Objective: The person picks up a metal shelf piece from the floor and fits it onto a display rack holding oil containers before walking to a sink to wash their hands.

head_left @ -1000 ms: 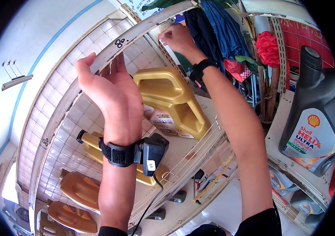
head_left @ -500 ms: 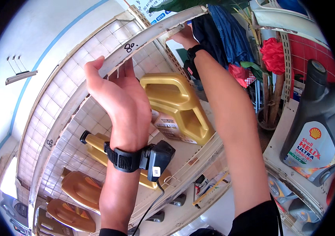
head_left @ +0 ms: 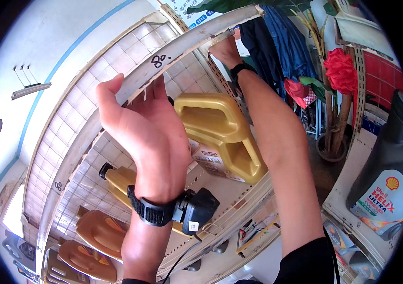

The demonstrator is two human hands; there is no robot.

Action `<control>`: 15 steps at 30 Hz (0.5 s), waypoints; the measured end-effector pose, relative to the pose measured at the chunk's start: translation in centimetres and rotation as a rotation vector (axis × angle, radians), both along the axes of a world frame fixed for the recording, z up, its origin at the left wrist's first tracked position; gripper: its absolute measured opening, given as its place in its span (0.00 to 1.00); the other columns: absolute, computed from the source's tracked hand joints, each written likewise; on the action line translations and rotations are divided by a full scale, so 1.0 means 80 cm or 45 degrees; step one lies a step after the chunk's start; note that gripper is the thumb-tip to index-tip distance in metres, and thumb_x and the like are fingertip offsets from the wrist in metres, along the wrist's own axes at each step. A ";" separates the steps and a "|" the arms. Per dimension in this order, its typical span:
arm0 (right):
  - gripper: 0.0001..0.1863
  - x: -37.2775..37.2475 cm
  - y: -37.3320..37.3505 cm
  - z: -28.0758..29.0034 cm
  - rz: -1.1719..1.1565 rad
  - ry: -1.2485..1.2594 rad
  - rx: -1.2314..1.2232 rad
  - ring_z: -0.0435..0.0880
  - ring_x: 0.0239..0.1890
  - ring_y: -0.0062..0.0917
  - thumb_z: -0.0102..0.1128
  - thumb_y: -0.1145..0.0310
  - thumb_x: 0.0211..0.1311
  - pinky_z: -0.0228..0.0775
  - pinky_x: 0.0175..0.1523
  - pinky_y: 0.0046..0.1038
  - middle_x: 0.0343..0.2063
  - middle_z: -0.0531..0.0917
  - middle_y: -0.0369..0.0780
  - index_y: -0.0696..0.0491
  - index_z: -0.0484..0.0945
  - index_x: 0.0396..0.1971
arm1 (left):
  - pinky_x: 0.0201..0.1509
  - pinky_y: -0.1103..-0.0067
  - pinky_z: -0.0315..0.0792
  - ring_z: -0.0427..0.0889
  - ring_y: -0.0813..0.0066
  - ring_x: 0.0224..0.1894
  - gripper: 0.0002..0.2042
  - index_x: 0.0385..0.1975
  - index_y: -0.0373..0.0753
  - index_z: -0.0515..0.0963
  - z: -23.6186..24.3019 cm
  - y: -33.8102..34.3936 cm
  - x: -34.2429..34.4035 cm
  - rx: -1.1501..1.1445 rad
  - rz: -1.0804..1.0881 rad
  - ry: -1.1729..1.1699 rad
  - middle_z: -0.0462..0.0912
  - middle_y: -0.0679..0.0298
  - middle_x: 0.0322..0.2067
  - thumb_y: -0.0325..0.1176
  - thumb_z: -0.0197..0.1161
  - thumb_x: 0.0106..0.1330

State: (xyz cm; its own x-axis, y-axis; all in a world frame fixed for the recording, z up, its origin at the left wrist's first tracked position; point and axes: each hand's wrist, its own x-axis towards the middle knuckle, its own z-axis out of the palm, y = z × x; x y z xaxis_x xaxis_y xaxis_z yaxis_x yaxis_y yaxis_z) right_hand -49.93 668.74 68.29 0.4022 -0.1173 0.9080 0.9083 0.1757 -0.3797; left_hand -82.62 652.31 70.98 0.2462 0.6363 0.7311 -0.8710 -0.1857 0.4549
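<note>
A long off-white metal shelf board [head_left: 189, 41] with handwritten black marks on its front lip slants across the upper view. My left hand [head_left: 140, 113] grips its lower edge, thumb on the front and fingers curled up underneath, partly hidden. At the board's far right end, my right hand [head_left: 226, 51] is bent round the corner by the upright; its fingertips are hidden. A black strap with a small black device [head_left: 197, 210] and a cable circles my left wrist. Beyond my left hand, a gold oil jug [head_left: 227, 137] stands on the shelf below.
Several brown-gold jugs [head_left: 100, 232] line the shelf at lower left. A dark grey oil bottle [head_left: 383, 175] stands on a shelf at right. Dark blue clothes [head_left: 284, 42] hang behind my right arm, beside a potted plant [head_left: 336, 128] with a red bow [head_left: 340, 71]. A slotted upright [head_left: 218, 75] stands beside my right hand.
The view has shifted slightly, so the jugs, plant and shelves appear a little further right and lower. Both hands stay at about the same places on the shelf board.
</note>
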 end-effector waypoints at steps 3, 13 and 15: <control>0.12 0.012 -0.011 0.005 -0.047 -0.080 -0.092 0.82 0.37 0.54 0.61 0.67 0.48 0.77 0.46 0.43 0.29 0.82 0.58 0.63 0.80 0.27 | 0.68 0.66 0.63 0.73 0.55 0.51 0.20 0.46 0.22 0.66 0.001 -0.002 0.004 -0.033 -0.007 -0.004 0.74 0.44 0.46 0.34 0.53 0.60; 0.12 -0.033 -0.021 0.015 0.180 -0.125 0.258 0.85 0.33 0.44 0.65 0.65 0.49 0.76 0.39 0.39 0.27 0.83 0.52 0.59 0.82 0.29 | 0.68 0.65 0.64 0.74 0.53 0.52 0.21 0.45 0.20 0.67 0.003 0.000 0.001 -0.012 -0.016 0.017 0.74 0.43 0.47 0.35 0.52 0.61; 0.13 -0.031 -0.028 0.015 0.173 -0.184 0.252 0.85 0.33 0.45 0.64 0.64 0.49 0.76 0.38 0.40 0.26 0.83 0.52 0.59 0.82 0.28 | 0.68 0.65 0.63 0.74 0.53 0.53 0.21 0.46 0.20 0.66 0.004 -0.001 0.001 0.037 -0.001 -0.006 0.73 0.42 0.48 0.35 0.51 0.61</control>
State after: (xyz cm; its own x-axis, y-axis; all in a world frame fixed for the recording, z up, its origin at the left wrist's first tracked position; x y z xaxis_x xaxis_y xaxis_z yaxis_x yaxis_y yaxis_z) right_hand -52.42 666.54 69.52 0.2945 -0.2515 0.9219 0.9135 0.3575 -0.1943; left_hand -82.54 652.20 71.33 0.2431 0.6146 0.7504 -0.8732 -0.1982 0.4452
